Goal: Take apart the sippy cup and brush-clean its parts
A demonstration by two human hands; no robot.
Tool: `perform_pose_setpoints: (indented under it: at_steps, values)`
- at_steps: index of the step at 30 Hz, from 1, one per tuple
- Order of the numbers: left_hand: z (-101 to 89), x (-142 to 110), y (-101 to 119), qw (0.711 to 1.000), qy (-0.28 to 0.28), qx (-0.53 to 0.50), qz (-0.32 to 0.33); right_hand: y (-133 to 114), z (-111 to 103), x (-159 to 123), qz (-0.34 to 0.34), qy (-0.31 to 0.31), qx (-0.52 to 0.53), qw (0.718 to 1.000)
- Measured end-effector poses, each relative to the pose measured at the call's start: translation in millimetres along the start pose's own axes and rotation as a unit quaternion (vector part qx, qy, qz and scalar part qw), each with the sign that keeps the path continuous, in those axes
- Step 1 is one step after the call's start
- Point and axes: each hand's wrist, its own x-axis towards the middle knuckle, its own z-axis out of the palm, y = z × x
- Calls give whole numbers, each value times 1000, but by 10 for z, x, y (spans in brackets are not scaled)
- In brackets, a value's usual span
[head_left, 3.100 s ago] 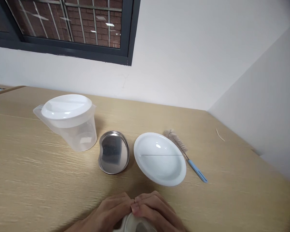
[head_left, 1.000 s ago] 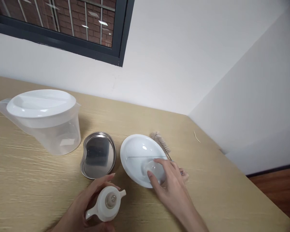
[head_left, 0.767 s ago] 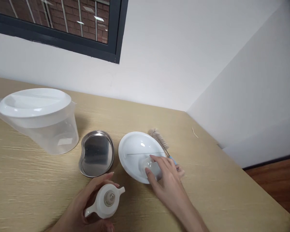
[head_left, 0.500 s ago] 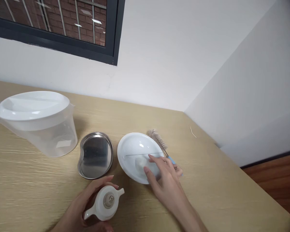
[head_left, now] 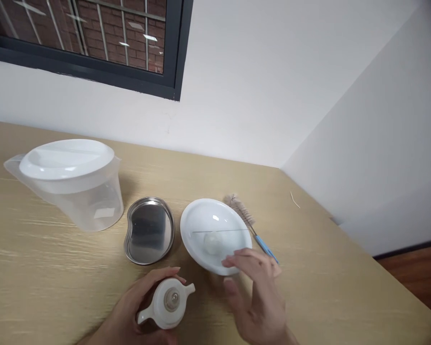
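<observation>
My left hand is wrapped round a white baby bottle with two side handles and a clear teat on top, seen from above. To its right stands a white bowl. Inside the bowl lies a pale, translucent round piece, its kind unclear, and a thin dark line, perhaps a fine rod, runs across towards the right rim. My right hand is over the near right side of the bowl, thumb and fingers apart, holding nothing visible.
A kidney-shaped steel tray sits left of the bowl. Behind it stands a translucent pitcher with a white lid. A bottle brush with a blue handle lies right of the bowl. A short pale strand lies near the right table edge.
My right hand has drawn back towards me from over the round piece in the bowl. My left hand still holds the baby bottle. The whole view has shifted slightly.
</observation>
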Motion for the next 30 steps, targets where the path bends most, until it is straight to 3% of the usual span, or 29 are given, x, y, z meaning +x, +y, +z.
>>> perform_pose_setpoints:
  at_steps: [7, 11, 14, 17, 21, 26, 30]
  values:
    - [-85, 5, -77, 992, -22, 107, 70, -176, 152, -151, -102, -89, 53, 989]
    - [-193, 10, -67, 972, -16, 219, 83, -214, 179, -92, -132, -68, 53, 988]
    - [-221, 21, -19, 971, -39, 220, 82, -268, 193, -53, -126, -31, 70, 989]
    - [-228, 47, 34, 985, -77, 147, 46, -350, 222, -42, -94, -18, 107, 990]
    - [-272, 84, 105, 993, -67, 99, -2, -522, 292, 11, 8, -82, 159, 984]
    - [-311, 111, 200, 988, -58, 131, 50, -763, 389, 189, 112, -141, 246, 952]
    - [-316, 122, 200, 986, -79, 119, 81, -834, 480, 269, 151, -144, 225, 952]
